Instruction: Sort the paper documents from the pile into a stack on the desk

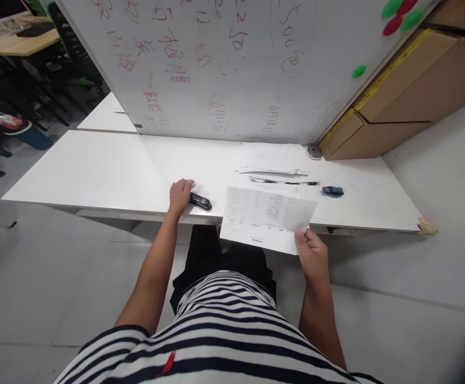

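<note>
While the right hand (313,257) is holding a printed paper sheet (264,218) at its 4 o'clock corner, the left hand (180,195) is resting at the near edge of the tabletop (108,165). All directions are referring to the sheet as the clock centre, with 12 o'clock pointing away from the wearer. The sheet is overhanging the near edge. The right fingers are pinching it, with the thumb lying on top. A black stapler (201,201) is lying between 9 and 10 o'clock, and its far end is meeting the left hand. Whether the left fingers are gripping it or merely touching it cannot be told. At 12 o'clock, a paper stack (272,159) is lying flat. At 2 o'clock, a dark blue item (332,191) is resting on the tabletop. Beyond, at 11 o'clock, a whiteboard (200,106) is bearing red handwriting; cardboard boxes (412,85) are standing at 2 o'clock.
</note>
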Motion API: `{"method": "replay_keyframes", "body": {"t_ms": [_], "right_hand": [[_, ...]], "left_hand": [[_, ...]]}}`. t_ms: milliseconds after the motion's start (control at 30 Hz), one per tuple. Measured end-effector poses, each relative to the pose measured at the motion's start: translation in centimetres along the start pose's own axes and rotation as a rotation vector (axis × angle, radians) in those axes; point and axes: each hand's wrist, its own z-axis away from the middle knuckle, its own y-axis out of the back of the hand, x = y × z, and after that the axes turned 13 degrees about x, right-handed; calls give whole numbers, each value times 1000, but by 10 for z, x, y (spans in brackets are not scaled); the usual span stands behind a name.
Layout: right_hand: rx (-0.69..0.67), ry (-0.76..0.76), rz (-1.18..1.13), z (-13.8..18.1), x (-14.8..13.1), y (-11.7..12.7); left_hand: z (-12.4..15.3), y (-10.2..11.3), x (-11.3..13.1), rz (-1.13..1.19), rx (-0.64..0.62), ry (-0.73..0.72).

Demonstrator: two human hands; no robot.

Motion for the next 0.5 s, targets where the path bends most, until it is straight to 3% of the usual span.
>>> {"method": "replay_keyframes", "body": {"t_ms": [367, 500], "right_hand": [[-23, -28, -30, -10, 1, 1], [-26, 89, 222, -37, 5, 4]], "left_hand": [[0, 2, 4, -6, -7, 3], [1, 4, 5, -3, -11, -13]]}}
